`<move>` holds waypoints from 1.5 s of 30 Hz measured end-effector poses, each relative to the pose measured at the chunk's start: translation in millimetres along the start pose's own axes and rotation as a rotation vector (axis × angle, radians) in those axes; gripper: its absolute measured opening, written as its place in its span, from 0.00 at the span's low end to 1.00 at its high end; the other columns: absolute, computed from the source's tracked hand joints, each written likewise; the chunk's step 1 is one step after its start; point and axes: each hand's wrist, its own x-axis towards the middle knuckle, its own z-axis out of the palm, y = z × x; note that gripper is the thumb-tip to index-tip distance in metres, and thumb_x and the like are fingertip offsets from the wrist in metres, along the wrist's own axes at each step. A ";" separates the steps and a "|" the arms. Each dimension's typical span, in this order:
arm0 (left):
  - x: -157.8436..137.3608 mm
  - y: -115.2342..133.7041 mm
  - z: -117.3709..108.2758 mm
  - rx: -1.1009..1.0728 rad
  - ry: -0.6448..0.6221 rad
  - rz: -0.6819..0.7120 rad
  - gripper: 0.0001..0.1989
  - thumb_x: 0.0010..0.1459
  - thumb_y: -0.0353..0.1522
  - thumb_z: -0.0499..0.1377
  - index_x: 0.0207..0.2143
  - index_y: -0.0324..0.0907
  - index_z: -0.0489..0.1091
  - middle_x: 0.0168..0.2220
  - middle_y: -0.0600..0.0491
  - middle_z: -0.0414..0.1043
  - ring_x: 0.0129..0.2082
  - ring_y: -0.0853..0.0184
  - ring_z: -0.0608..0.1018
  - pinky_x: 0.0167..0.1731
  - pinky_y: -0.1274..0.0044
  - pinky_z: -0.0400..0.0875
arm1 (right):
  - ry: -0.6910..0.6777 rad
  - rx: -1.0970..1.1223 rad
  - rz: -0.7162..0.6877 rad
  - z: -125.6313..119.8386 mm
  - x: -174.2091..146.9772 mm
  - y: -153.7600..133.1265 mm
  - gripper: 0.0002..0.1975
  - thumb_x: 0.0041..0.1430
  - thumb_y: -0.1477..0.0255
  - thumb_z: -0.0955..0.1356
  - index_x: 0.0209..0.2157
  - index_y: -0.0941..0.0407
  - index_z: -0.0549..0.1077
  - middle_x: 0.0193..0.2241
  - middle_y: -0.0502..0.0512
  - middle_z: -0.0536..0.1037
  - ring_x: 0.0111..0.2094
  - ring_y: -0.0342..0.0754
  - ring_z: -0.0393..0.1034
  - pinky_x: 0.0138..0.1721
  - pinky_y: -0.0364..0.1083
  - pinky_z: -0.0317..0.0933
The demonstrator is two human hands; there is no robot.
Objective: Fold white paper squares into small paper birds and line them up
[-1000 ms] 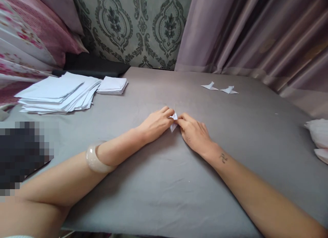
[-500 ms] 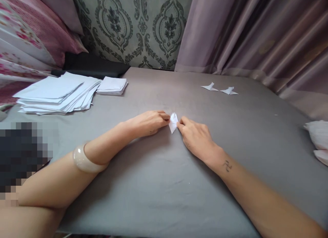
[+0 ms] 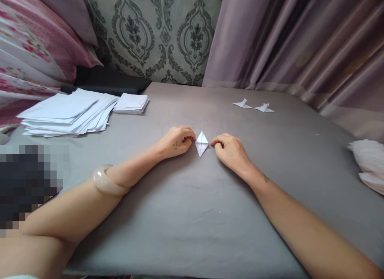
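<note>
Fingers [image 3: 191, 133] of the left hand [image 3: 176, 143] were bent right by one corner of the paper [image 3: 201, 149]; from my end I couldn't tell whether they pinched or merely neared it. The right hand [image 3: 232, 152] had its fingers curled just beside the opposite corner, a small gap showing, and I couldn't make out whether their tips met. The paper lay between both hands on the grey cloth [image 3: 192, 219], kite-shaped, with a line across its middle. Farther off I saw two folded pieces [image 3: 264, 108], right, and a large stack [image 3: 64, 113], left.
</note>
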 end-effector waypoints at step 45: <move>3.7 37.0 15.3 -1.018 0.192 -0.728 0.10 0.45 0.35 0.66 0.25 0.36 0.73 0.25 0.53 0.71 0.25 0.74 0.70 0.27 0.82 0.63 | 0.103 0.966 0.216 10.8 3.7 -16.5 0.15 0.51 0.64 0.69 0.38 0.57 0.67 0.21 0.47 0.73 0.21 0.41 0.65 0.25 0.43 0.61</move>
